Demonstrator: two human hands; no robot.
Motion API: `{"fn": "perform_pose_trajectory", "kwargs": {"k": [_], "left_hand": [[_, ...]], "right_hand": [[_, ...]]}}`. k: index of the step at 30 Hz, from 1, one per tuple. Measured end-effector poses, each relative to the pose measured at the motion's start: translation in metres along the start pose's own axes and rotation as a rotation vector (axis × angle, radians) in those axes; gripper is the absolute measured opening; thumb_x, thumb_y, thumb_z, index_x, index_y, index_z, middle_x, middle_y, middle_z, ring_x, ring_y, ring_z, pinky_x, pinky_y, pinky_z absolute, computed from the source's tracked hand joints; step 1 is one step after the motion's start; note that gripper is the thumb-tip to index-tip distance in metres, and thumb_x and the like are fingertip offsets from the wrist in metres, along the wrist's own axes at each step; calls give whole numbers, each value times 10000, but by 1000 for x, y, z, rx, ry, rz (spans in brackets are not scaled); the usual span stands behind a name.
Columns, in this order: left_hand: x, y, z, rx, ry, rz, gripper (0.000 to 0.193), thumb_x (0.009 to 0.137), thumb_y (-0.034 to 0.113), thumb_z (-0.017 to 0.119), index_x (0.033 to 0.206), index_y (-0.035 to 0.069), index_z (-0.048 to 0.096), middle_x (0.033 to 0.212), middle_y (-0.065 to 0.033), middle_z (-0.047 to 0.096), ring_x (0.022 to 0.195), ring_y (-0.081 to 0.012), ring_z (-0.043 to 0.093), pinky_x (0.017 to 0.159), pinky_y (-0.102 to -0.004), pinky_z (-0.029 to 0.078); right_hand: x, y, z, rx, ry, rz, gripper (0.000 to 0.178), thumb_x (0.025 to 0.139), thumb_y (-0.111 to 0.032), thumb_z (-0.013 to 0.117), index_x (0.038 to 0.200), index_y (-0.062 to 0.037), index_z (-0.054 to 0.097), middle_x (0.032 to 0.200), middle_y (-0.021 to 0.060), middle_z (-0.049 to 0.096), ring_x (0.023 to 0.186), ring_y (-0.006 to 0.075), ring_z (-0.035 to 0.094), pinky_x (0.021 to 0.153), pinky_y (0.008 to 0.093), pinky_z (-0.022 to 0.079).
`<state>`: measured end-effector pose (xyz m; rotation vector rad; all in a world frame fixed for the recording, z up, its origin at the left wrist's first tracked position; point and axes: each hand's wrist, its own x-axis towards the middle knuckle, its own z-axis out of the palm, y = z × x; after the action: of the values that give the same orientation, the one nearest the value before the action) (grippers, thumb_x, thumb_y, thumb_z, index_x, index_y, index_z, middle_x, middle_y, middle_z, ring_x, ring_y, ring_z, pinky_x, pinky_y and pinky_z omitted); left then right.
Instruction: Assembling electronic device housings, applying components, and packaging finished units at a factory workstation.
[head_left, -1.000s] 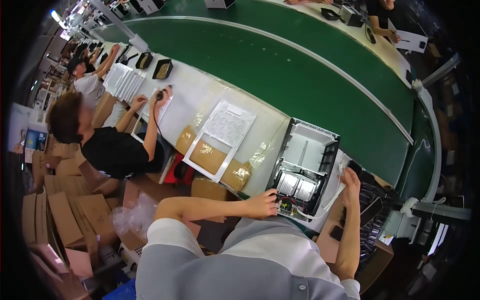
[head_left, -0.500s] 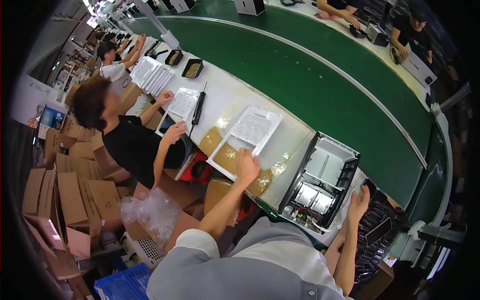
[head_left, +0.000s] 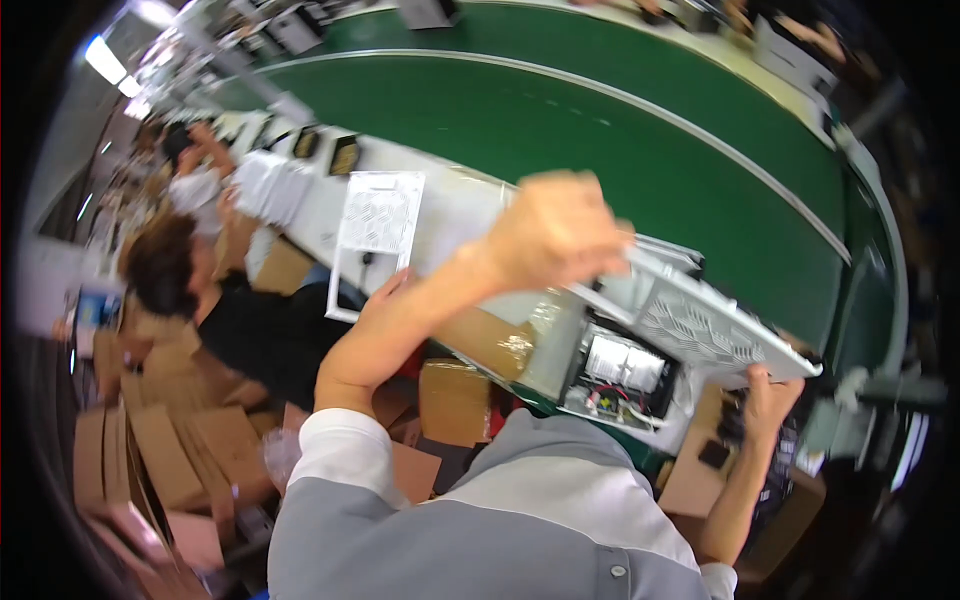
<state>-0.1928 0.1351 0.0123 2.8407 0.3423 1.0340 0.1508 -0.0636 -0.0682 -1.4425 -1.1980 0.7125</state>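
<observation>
A white panel with a patterned grille and an open frame section hangs tilted in front of me. My left hand, raised and blurred, is closed at the panel's far left end. Its right end is pinched in my right hand, thumb on the near edge. Beneath the panel, an open black appliance housing sits on the bench, partly covered by it. Inside show a shiny silver ribbed part and coloured wires.
At my left, a co-worker handles a similar white panel. A green conveyor runs beyond the bench. Cardboard boxes crowd the lower left. Another cardboard box and dark parts lie by my right arm.
The white panel has come off the bench at the left and moved right, over the black housing. My right hand, open before, now grips its other end. My left hand has risen.
</observation>
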Motion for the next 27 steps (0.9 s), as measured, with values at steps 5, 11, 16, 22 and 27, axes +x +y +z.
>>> {"fn": "perform_pose_trajectory", "kwargs": {"k": [5,11,16,22,27], "left_hand": [[27,-34,88,-270,221,-552,407,787,142,776,1161,33,658,1005,-111,707,902,-271,651,804,-361,519],[-4,-44,188,-527,4,-809,293,820,87,758,1093,2,691,876,-97,670,736,-173,626,683,-317,512],[-3,-54,234,-349,-179,-493,266,788,106,792,997,-42,721,915,-152,676,755,-296,652,698,-359,526],[-13,-69,259,-162,-313,-406,247,822,126,757,1024,-16,734,970,-170,678,877,-352,647,775,-399,520],[-28,-75,268,-130,-233,-353,208,864,186,717,989,21,722,941,-178,689,864,-378,650,752,-467,519]], "right_hand": [[-87,19,35,433,596,368,493,963,-316,682,1218,91,571,1158,115,659,1011,194,630,906,339,494],[-147,42,99,797,838,639,469,1054,-308,515,1327,72,491,1283,145,600,1131,227,607,970,367,487],[-193,56,112,512,532,899,464,1062,-321,483,1124,122,605,997,164,696,809,185,693,666,306,578],[-192,70,124,375,269,1068,577,1014,-401,556,731,96,633,622,140,638,498,170,625,413,281,487],[-187,75,137,426,264,1093,554,1011,-401,574,777,98,630,627,152,639,488,205,644,426,305,526]]}}
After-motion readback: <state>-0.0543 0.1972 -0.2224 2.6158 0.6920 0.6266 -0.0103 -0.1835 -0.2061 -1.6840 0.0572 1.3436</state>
